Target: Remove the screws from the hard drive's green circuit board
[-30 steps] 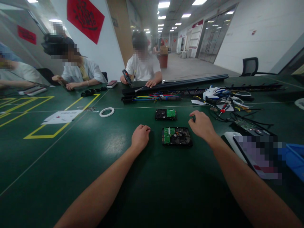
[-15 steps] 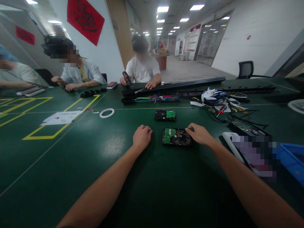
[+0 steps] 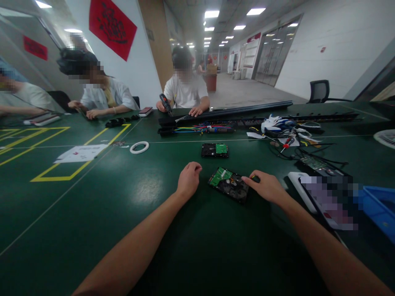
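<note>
A hard drive point(image 3: 231, 186), with a green circuit board at its left end, lies askew on the green table, its right end lower in the picture. My right hand point(image 3: 268, 187) is closed on the drive's upper right edge. A small dark piece with a yellow mark shows at its fingers; its kind is unclear. Left of the drive and apart from it, my left hand point(image 3: 189, 179) is closed with its fingertips pinched together. Whatever they hold, if anything, is too small to make out. A second hard drive point(image 3: 215, 150) lies flat farther back.
Across the table point(image 3: 173, 255), a person point(image 3: 187, 90) holds a power drill point(image 3: 166, 102) near long black strips point(image 3: 256, 107). Gloves point(image 3: 274, 123), a red screwdriver point(image 3: 287, 142) and cables lie right. Nearer are a white device point(image 3: 300, 191) and blue bin point(image 3: 378, 209). A white ring point(image 3: 139, 147) lies left.
The near hard drive has turned clockwise, its right end coming towards me. My right hand has moved slightly right and nearer with it. My left hand has shifted a little right.
</note>
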### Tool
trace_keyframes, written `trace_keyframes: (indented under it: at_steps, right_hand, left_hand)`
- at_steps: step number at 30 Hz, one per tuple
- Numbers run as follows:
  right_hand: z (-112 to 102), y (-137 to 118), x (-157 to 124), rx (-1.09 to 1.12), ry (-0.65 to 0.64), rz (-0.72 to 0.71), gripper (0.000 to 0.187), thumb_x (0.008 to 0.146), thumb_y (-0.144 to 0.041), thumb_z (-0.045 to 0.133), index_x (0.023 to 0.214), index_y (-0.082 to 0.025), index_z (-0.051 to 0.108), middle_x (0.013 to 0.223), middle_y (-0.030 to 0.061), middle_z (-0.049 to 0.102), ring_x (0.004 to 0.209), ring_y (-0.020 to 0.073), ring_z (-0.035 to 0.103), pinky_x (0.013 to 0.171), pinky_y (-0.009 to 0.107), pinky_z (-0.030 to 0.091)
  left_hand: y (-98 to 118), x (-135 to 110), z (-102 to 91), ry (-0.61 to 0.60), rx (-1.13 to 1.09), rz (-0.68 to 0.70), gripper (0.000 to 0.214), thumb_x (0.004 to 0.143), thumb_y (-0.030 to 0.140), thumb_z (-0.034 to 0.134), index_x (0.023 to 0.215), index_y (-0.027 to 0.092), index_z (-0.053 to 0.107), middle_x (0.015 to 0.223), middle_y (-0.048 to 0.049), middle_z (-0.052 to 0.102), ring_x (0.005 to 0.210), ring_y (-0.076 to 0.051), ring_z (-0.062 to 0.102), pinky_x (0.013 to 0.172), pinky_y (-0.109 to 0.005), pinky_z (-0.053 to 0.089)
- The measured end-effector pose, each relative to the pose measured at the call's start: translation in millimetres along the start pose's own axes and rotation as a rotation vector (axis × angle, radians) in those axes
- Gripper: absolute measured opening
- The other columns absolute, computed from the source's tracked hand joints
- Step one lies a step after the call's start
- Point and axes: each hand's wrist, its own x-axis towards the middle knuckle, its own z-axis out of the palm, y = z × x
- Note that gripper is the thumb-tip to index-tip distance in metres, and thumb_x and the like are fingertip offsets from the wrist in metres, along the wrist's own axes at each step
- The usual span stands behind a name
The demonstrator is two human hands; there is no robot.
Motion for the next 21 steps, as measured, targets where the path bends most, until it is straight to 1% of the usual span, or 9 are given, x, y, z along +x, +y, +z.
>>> trace_keyframes:
  at_steps: [2, 4, 5, 7, 8, 10, 13, 16, 21]
  right_hand:
    - [-6.7, -6.5, -0.1, -0.055, 0.146, -0.015, 0.032, 0.095, -0.054, 0.061, 0.085, -0.024, 0.068, 0.085, 0.0083, 0.075, 0.079, 0.0273, 0.070, 0.068, 0.037, 0.047]
    - [-12.8, -20.6, -2.2, -0.057, 0.236, -0.128, 0.026, 0.099, -0.045, 0.059, 0.087, -0.023, 0.069, 0.093, 0.0085, 0.077, 0.087, 0.0267, 0.071, 0.077, 0.038, 0.049]
    - [-14.5, -30.0, -4.4, -0.041, 0.238, -0.211, 0.025, 0.101, -0.043, 0.057, 0.091, -0.023, 0.070, 0.096, 0.0080, 0.077, 0.089, 0.0260, 0.071, 0.080, 0.038, 0.050]
    - [-13.0, -51.1, -11.2, -0.002, 0.150, -0.392, 0.024, 0.104, -0.041, 0.055, 0.101, -0.024, 0.071, 0.103, 0.0063, 0.077, 0.097, 0.0243, 0.072, 0.087, 0.037, 0.052]
    - [-9.6, -61.3, -15.6, 0.002, 0.121, -0.437, 0.021, 0.104, -0.040, 0.057, 0.106, -0.025, 0.072, 0.108, 0.0062, 0.077, 0.100, 0.0240, 0.072, 0.089, 0.037, 0.053]
    - [1.0, -77.6, -24.7, -0.002, 0.123, -0.444, 0.018, 0.104, -0.033, 0.059, 0.115, -0.024, 0.070, 0.114, 0.0069, 0.075, 0.100, 0.0236, 0.072, 0.088, 0.038, 0.055]
    - [19.6, -87.8, -36.0, 0.034, 0.180, -0.454, 0.014, 0.103, -0.025, 0.059, 0.112, -0.021, 0.069, 0.116, 0.0098, 0.073, 0.101, 0.0236, 0.072, 0.086, 0.037, 0.058]
    - [31.0, -86.3, -42.9, 0.055, 0.250, -0.476, 0.014, 0.102, -0.022, 0.059, 0.112, -0.021, 0.069, 0.116, 0.0104, 0.073, 0.098, 0.0233, 0.071, 0.084, 0.037, 0.059]
    - [32.8, -87.3, -49.8, 0.040, 0.277, -0.509, 0.014, 0.103, -0.019, 0.058, 0.110, -0.020, 0.069, 0.111, 0.0097, 0.073, 0.098, 0.0233, 0.072, 0.084, 0.036, 0.060]
  left_hand:
    - [9.1, -4.2, -0.9, 0.043, -0.069, 0.036, 0.007, 0.102, 0.018, 0.059, 0.102, 0.021, 0.065, 0.103, -0.0051, 0.070, 0.096, -0.021, 0.067, 0.088, -0.034, 0.055]
    - [19.9, -11.2, 0.4, 0.074, -0.139, 0.060, 0.006, 0.102, 0.020, 0.059, 0.103, 0.021, 0.065, 0.103, -0.0045, 0.070, 0.095, -0.019, 0.067, 0.088, -0.033, 0.056]
    - [26.0, -15.7, 1.9, 0.080, -0.174, 0.070, 0.006, 0.103, 0.020, 0.059, 0.103, 0.021, 0.065, 0.102, -0.0041, 0.070, 0.094, -0.019, 0.067, 0.087, -0.033, 0.056]
    - [38.5, -26.1, 5.7, 0.072, -0.242, 0.090, 0.006, 0.103, 0.022, 0.060, 0.104, 0.021, 0.065, 0.099, -0.0029, 0.071, 0.091, -0.018, 0.068, 0.086, -0.031, 0.057]
    - [44.6, -31.5, 7.4, 0.064, -0.271, 0.099, 0.007, 0.104, 0.023, 0.060, 0.106, 0.021, 0.065, 0.098, -0.0022, 0.071, 0.089, -0.017, 0.069, 0.084, -0.030, 0.057]
    - [55.6, -41.6, 9.5, 0.068, -0.410, 0.101, 0.010, 0.105, 0.024, 0.058, 0.108, 0.021, 0.067, 0.099, -0.0022, 0.072, 0.091, -0.017, 0.069, 0.083, -0.029, 0.057]
    - [67.9, -53.3, 9.4, 0.096, -0.578, 0.070, 0.011, 0.105, 0.026, 0.060, 0.110, 0.022, 0.068, 0.103, -0.0029, 0.072, 0.094, -0.017, 0.069, 0.086, -0.029, 0.056]
    - [75.3, -59.9, 8.8, 0.060, -0.623, 0.063, 0.012, 0.105, 0.026, 0.060, 0.111, 0.021, 0.069, 0.103, -0.0036, 0.072, 0.094, -0.017, 0.069, 0.086, -0.030, 0.056]
    - [77.9, -60.9, 10.7, 0.076, -0.657, -0.005, 0.012, 0.104, 0.028, 0.062, 0.109, 0.020, 0.070, 0.101, -0.0033, 0.073, 0.091, -0.017, 0.070, 0.083, -0.028, 0.056]
